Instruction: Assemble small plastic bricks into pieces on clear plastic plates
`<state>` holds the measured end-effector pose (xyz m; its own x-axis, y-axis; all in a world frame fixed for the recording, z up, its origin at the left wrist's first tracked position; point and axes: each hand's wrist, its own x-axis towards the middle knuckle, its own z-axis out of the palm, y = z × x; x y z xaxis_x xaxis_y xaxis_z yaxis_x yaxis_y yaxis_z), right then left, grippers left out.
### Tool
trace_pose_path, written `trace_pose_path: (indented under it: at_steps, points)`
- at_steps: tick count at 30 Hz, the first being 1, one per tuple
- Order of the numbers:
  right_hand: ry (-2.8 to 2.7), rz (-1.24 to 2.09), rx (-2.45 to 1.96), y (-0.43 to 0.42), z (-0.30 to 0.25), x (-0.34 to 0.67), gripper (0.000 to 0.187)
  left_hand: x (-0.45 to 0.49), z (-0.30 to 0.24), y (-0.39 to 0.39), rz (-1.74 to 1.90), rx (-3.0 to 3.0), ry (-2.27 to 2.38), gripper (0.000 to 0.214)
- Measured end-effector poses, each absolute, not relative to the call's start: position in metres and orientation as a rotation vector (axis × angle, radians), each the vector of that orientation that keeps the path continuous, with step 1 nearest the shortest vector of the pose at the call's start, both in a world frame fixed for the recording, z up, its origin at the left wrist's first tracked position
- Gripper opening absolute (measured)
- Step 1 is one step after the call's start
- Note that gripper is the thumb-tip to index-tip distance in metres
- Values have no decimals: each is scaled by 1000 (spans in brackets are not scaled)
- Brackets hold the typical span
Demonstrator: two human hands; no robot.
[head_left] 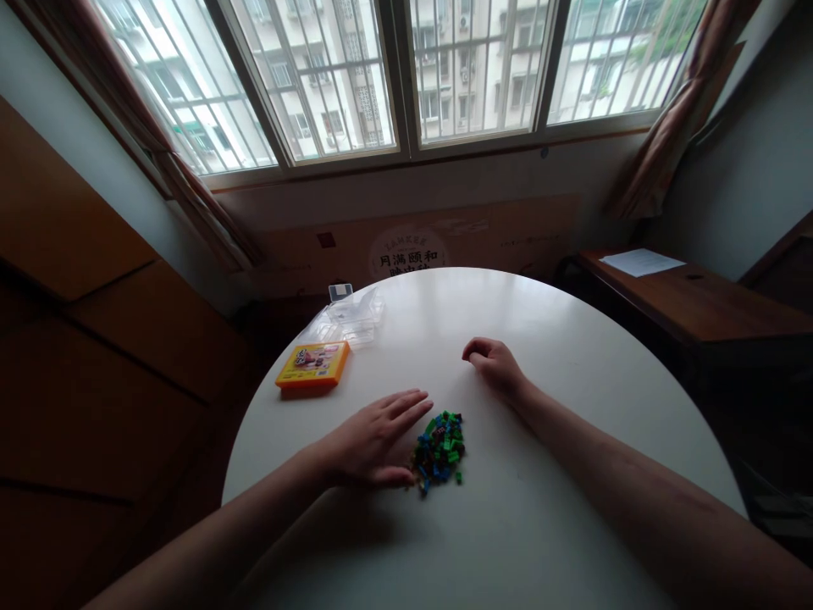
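Note:
A small heap of toy building bricks [439, 449], mostly green and blue with some brown ones, lies on the round white table [539, 525]. At the heap's left edge is my left hand [378, 436], open, its fingers stretched and its thumb apart, close to or touching the outermost bricks. Farther off to the upper right, my right hand [495, 364] rests on the tabletop with its fingers curled in. Whatever those fingers may hold is hidden. One green brick [458, 478] sits just off the near edge of the heap.
An orange and yellow box [313, 364] with a printed label lies at the table's left. Behind it are clear plastic packaging [349, 318] and a small clear case [340, 292]. A wooden desk [717, 296] bearing white paper [641, 262] stands at right, below the barred windows.

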<state>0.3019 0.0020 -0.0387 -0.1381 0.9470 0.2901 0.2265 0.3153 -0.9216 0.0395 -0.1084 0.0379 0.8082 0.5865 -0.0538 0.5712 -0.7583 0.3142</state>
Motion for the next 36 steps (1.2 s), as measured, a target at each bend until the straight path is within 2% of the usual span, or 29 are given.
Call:
trace_pose_path:
  at_steps: [3, 7, 15, 17, 21, 25, 33, 36]
  points:
    - [-1595, 914, -1092, 1, -38, 302, 18, 42, 31, -114, 46, 2679, 829, 105]
    - [-1597, 905, -1091, 0, -36, 302, 19, 55, 22, -110, 38, 2655, 827, 113]
    - [-1591, 897, -1090, -1, -34, 305, 18, 80, 20, -101, 94, 2648, 707, 105]
    - [-1584, 906, -1090, -2, -34, 305, 18, 77, 29, -96, 171, 2594, 738, 94]
    - [-1565, 929, -1113, -4, -34, 304, 18, 67, 54, -68, 519, 2421, 979, 46]
    - [-1570, 947, -1148, -7, -28, 305, 18, 63, 58, -44, 643, 2393, 1256, 41]
    - [-1957, 1122, -1065, -35, 11, 314, 24, 57, 31, -53, 139, 2594, 992, 46]
    - [-2344, 872, -803, -54, 30, 312, 26, 53, 36, -53, 49, 2544, 942, 46]
